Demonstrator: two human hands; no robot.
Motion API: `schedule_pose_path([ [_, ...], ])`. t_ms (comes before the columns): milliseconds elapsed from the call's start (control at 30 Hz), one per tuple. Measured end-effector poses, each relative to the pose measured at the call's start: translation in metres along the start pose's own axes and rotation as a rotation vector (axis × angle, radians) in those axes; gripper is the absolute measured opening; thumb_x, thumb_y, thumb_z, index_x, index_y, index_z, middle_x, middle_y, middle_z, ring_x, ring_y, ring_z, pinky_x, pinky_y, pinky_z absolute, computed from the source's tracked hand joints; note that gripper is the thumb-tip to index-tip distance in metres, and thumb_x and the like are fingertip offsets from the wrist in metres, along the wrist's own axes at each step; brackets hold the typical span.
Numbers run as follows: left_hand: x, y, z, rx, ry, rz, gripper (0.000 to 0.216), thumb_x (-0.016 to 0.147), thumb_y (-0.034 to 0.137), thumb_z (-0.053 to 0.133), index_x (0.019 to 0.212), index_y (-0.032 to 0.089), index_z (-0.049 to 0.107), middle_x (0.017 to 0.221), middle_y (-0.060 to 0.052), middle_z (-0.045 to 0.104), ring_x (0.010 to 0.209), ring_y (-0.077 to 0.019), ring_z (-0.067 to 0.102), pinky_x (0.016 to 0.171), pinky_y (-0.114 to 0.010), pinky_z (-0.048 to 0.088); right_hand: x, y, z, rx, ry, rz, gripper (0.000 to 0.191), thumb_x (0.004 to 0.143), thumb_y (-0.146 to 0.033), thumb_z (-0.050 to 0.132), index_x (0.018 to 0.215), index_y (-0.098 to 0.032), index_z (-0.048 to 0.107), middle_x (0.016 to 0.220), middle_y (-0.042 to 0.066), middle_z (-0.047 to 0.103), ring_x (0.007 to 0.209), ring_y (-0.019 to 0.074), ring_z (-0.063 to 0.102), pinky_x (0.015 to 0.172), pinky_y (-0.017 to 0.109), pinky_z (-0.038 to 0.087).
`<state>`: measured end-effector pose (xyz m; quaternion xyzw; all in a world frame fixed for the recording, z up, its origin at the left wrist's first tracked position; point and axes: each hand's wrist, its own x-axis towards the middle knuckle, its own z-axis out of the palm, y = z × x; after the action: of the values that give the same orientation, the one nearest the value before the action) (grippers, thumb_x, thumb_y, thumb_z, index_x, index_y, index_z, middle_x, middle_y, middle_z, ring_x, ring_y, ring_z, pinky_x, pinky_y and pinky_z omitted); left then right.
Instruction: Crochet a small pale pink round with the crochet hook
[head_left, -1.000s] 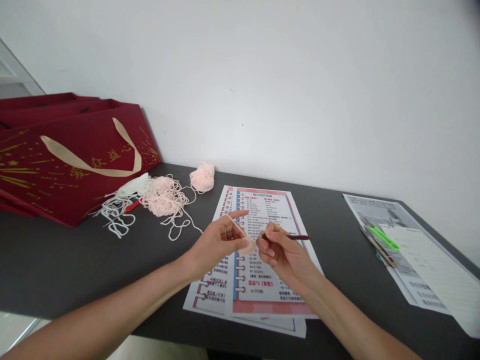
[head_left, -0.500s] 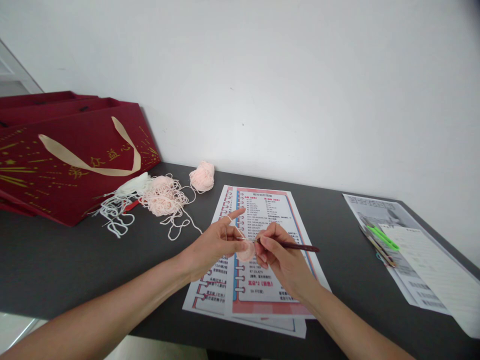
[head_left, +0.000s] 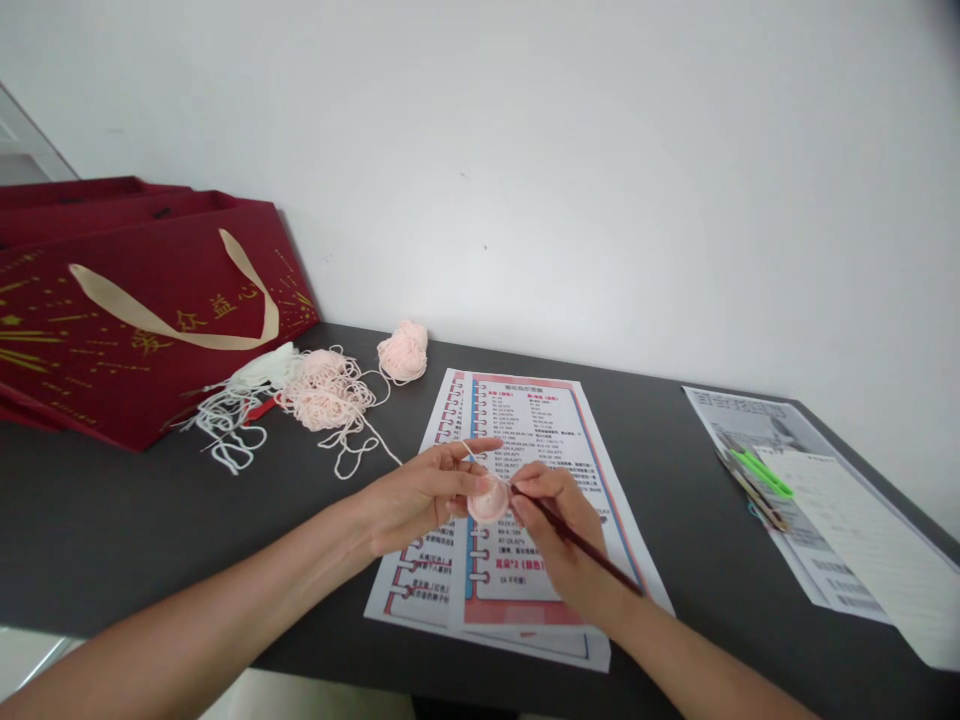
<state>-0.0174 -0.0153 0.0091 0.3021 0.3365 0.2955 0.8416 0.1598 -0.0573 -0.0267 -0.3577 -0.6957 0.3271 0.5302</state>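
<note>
My left hand [head_left: 420, 495] pinches one pink crochet disc [head_left: 488, 498] above two overlapping pattern sheets [head_left: 540, 420]. My right hand [head_left: 559, 530] grips one crochet hook [head_left: 585, 548], its tip at the disc. One yarn ball [head_left: 403, 352] and two loose yarn tangles [head_left: 326, 390] lie farther left.

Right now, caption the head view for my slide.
Left hand pinches a pink crochet round; right hand holds a dark hook to it.

Printed pattern sheets [head_left: 541, 425] lay centre, pink crocheted disc [head_left: 487, 499] above them. Behind-left: tangled pink yarn [head_left: 327, 396], pink yarn ball [head_left: 403, 352]; red paper bag [head_left: 112, 330] farther left. Green pen [head_left: 762, 472] lay on grey papers [head_left: 847, 535], right.
</note>
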Motion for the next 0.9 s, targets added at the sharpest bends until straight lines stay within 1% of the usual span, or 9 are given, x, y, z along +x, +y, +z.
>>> schedule_pose_path([
  [33, 0.0, 0.001, -0.002, 0.006, -0.004, 0.01, 0.058, 0.066, 0.01, 0.074, 0.12, 0.014, 0.055, 0.073, 0.001, 0.058, 0.06, -0.0056, 0.049, 0.055, -0.02, 0.033, 0.001, 0.0, 0.0, 0.154, 0.007, 0.11, 0.01, 0.089, -0.015, 0.049, 0.089, -0.025, 0.048, 0.083, 0.0, 0.054, 0.066, 0.0125, 0.052, 0.058, 0.027, 0.043],
  [67, 0.0, 0.001, -0.004, 0.016, -0.011, 0.021, 0.057, 0.066, 0.01, 0.073, 0.12, 0.014, 0.055, 0.073, 0.002, 0.057, 0.06, -0.0058, 0.049, 0.056, -0.02, 0.034, 0.003, 0.0, -0.001, 0.294, 0.003, 0.185, 0.008, 0.089, -0.018, 0.05, 0.088, -0.025, 0.048, 0.08, -0.001, 0.054, 0.063, 0.0115, 0.051, 0.056, 0.026, 0.041],
  [133, 0.001, 0.001, -0.008, 0.038, -0.026, 0.043, 0.055, 0.068, 0.01, 0.072, 0.12, 0.015, 0.055, 0.073, 0.002, 0.056, 0.062, -0.0062, 0.05, 0.059, -0.02, 0.036, 0.007, -0.001, -0.003, 0.488, -0.012, 0.254, 0.006, 0.089, -0.02, 0.051, 0.086, -0.024, 0.049, 0.074, -0.003, 0.053, 0.056, 0.0096, 0.048, 0.052, 0.025, 0.038],
  [167, 0.002, 0.001, -0.011, 0.052, -0.034, 0.053, 0.055, 0.069, 0.01, 0.072, 0.12, 0.015, 0.055, 0.075, 0.002, 0.056, 0.065, -0.0073, 0.052, 0.062, -0.021, 0.038, 0.008, -0.001, -0.005, 0.525, -0.013, 0.267, 0.006, 0.089, -0.02, 0.052, 0.085, -0.024, 0.05, 0.074, -0.003, 0.054, 0.055, 0.0092, 0.048, 0.051, 0.024, 0.037],
  [367, 0.003, 0.005, -0.017, 0.149, -0.077, 0.039, 0.051, 0.069, 0.014, 0.073, 0.118, 0.017, 0.058, 0.073, 0.002, 0.054, 0.058, -0.0052, 0.044, 0.053, -0.02, 0.03, 0.012, -0.005, -0.019, 0.434, -0.036, 0.344, 0.005, 0.084, -0.019, 0.06, 0.082, -0.022, 0.056, 0.07, -0.002, 0.056, 0.056, 0.0095, 0.048, 0.05, 0.024, 0.036],
  [533, 0.001, 0.008, -0.015, 0.188, -0.092, 0.003, 0.049, 0.069, 0.014, 0.073, 0.115, 0.017, 0.06, 0.073, 0.002, 0.053, 0.056, -0.0041, 0.04, 0.049, -0.018, 0.026, 0.016, -0.006, -0.025, 0.498, -0.065, 0.431, 0.009, 0.083, -0.024, 0.062, 0.079, -0.021, 0.055, 0.067, -0.002, 0.059, 0.052, 0.0098, 0.047, 0.048, 0.024, 0.033],
  [600, 0.0, 0.009, -0.014, 0.193, -0.103, -0.006, 0.048, 0.069, 0.013, 0.071, 0.116, 0.017, 0.06, 0.073, 0.002, 0.053, 0.057, -0.0045, 0.042, 0.05, -0.018, 0.027, 0.016, -0.006, -0.028, 0.493, -0.087, 0.437, 0.009, 0.083, -0.024, 0.062, 0.079, -0.021, 0.055, 0.068, -0.002, 0.059, 0.053, 0.0099, 0.047, 0.048, 0.024, 0.033],
  [767, -0.002, 0.011, -0.017, 0.198, -0.149, -0.032, 0.045, 0.072, 0.014, 0.069, 0.115, 0.018, 0.06, 0.075, 0.002, 0.054, 0.059, -0.0049, 0.045, 0.052, -0.018, 0.031, 0.014, -0.007, -0.033, 0.348, -0.147, 0.411, 0.007, 0.081, -0.022, 0.065, 0.082, -0.022, 0.058, 0.071, -0.001, 0.058, 0.054, 0.0099, 0.045, 0.049, 0.025, 0.033],
  [900, -0.002, 0.012, -0.019, 0.212, -0.18, -0.052, 0.044, 0.072, 0.012, 0.068, 0.115, 0.017, 0.06, 0.074, 0.002, 0.053, 0.056, -0.0039, 0.041, 0.049, -0.017, 0.028, 0.015, -0.005, -0.032, 0.442, -0.139, 0.418, 0.008, 0.081, -0.024, 0.065, 0.08, -0.021, 0.057, 0.069, -0.001, 0.058, 0.052, 0.0102, 0.047, 0.048, 0.026, 0.034],
])
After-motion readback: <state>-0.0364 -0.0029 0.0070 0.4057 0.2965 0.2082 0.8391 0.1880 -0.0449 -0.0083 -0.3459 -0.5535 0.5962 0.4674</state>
